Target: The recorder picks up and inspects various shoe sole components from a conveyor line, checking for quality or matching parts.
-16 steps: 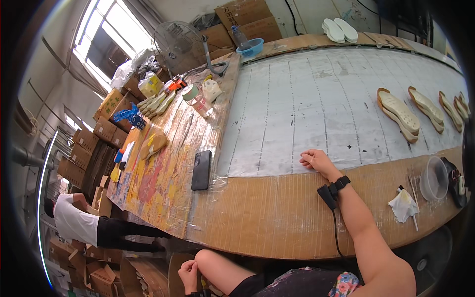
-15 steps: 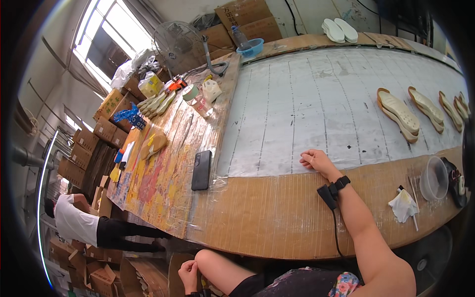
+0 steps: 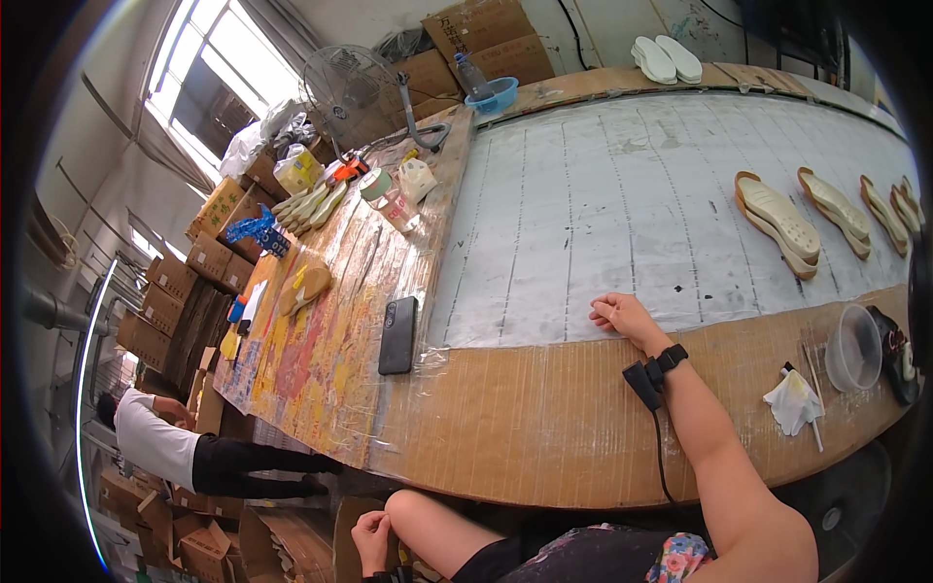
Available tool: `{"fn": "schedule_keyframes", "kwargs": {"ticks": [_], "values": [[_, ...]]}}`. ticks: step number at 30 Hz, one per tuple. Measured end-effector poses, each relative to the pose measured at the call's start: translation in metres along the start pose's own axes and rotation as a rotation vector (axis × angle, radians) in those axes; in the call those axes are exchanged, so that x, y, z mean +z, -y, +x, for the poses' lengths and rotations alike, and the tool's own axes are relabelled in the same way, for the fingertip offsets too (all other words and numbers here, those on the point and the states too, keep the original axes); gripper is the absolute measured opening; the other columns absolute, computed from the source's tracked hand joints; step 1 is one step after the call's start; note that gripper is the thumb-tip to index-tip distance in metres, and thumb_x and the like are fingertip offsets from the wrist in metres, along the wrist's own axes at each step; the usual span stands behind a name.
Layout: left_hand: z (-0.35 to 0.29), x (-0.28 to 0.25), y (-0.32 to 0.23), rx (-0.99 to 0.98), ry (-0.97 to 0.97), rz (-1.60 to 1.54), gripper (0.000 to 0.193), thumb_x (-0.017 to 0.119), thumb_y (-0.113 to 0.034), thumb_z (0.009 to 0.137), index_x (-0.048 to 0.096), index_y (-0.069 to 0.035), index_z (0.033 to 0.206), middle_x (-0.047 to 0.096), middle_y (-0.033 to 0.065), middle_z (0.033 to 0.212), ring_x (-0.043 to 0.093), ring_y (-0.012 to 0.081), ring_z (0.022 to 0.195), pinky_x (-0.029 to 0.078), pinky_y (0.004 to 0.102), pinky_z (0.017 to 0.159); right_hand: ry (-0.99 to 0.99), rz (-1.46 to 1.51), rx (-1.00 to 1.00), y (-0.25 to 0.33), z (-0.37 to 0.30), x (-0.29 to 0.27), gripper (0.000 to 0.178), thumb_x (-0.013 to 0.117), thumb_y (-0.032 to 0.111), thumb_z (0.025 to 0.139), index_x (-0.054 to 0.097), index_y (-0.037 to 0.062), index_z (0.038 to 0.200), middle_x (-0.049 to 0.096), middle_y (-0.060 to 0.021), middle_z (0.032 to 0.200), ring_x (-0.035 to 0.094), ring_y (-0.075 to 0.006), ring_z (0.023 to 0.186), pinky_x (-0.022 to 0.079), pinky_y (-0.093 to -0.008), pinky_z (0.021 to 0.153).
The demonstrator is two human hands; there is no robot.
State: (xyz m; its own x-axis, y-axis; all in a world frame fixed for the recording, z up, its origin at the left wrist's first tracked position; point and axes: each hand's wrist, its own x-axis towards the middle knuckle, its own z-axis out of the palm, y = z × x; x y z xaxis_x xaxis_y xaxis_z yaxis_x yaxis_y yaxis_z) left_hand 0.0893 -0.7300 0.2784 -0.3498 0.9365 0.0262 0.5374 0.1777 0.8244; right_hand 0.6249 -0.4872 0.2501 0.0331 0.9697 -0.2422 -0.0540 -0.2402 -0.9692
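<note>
My right hand rests at the near edge of the white belt, its fingers loosely curled with nothing seen in them. Around that wrist is a black strap with a small black device and a cable. Low down beside my knee is my left hand, fingers drawn together, no object visible in it. To the right on the belt lie cream shoe soles with tan rims; the nearest sole is well apart from my right hand.
A black phone lies on the paint-stained table left of the belt. At the right are a clear plastic tub and a white cloth. White soles stand on the far ledge. A person stands among boxes at left.
The belt's dotted lines and the soles on it have shifted slightly left. The person at left has moved a little right, with an arm raised forward. My hands have stayed put.
</note>
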Motion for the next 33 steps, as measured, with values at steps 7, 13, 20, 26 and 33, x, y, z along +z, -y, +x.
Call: {"fn": "schedule_keyframes", "kwargs": {"ticks": [7,13,20,26,33], "values": [[0.002,-0.001,-0.001,0.007,0.010,0.033,0.006,0.062,0.002,0.076,0.062,0.005,0.081,0.059,0.0050,0.081,0.056,0.0104,0.070,0.047,0.0218,0.064,-0.016,0.049,-0.034,-0.008,0.005,-0.001,0.026,0.054,0.020,0.086,0.059,-0.0033,0.098,0.063,-0.0094,0.085,0.057,-0.0117,0.072,0.046,-0.0237,0.063],[-0.001,0.000,0.001,0.033,0.000,0.062,0.005,0.061,0.002,0.077,0.062,0.004,0.082,0.060,0.0028,0.077,0.057,0.0086,0.070,0.047,0.0210,0.065,-0.014,0.046,-0.036,-0.009,0.005,-0.001,0.026,0.054,0.020,0.087,0.059,-0.0030,0.098,0.063,-0.0091,0.085,0.057,-0.0113,0.071,0.046,-0.0237,0.063],[-0.009,0.012,-0.005,0.095,-0.116,0.127,0.011,0.062,-0.001,0.077,0.063,0.006,0.085,0.062,0.0081,0.084,0.058,0.0144,0.075,0.047,0.0251,0.069,-0.014,0.050,-0.032,-0.007,0.003,-0.002,0.026,0.054,0.020,0.087,0.059,-0.0028,0.098,0.063,-0.0089,0.086,0.057,-0.0109,0.071,0.046,-0.0232,0.063],[-0.015,0.019,-0.009,0.136,-0.196,0.247,0.013,0.061,-0.002,0.078,0.064,0.004,0.089,0.062,0.0104,0.087,0.059,0.0174,0.079,0.047,0.0271,0.070,-0.006,0.042,-0.036,-0.008,0.004,-0.005,0.027,0.054,0.021,0.087,0.059,-0.0028,0.098,0.063,-0.0089,0.086,0.057,-0.0111,0.072,0.046,-0.0233,0.063],[-0.014,0.011,-0.016,0.072,-0.112,0.148,0.008,0.060,0.000,0.078,0.063,0.003,0.085,0.061,0.0095,0.087,0.058,0.0171,0.077,0.047,0.0263,0.068,-0.010,-0.006,-0.021,-0.006,0.001,-0.006,0.027,0.054,0.024,0.087,0.059,-0.0001,0.099,0.064,-0.0068,0.088,0.058,-0.0110,0.074,0.046,-0.0238,0.063]]}}
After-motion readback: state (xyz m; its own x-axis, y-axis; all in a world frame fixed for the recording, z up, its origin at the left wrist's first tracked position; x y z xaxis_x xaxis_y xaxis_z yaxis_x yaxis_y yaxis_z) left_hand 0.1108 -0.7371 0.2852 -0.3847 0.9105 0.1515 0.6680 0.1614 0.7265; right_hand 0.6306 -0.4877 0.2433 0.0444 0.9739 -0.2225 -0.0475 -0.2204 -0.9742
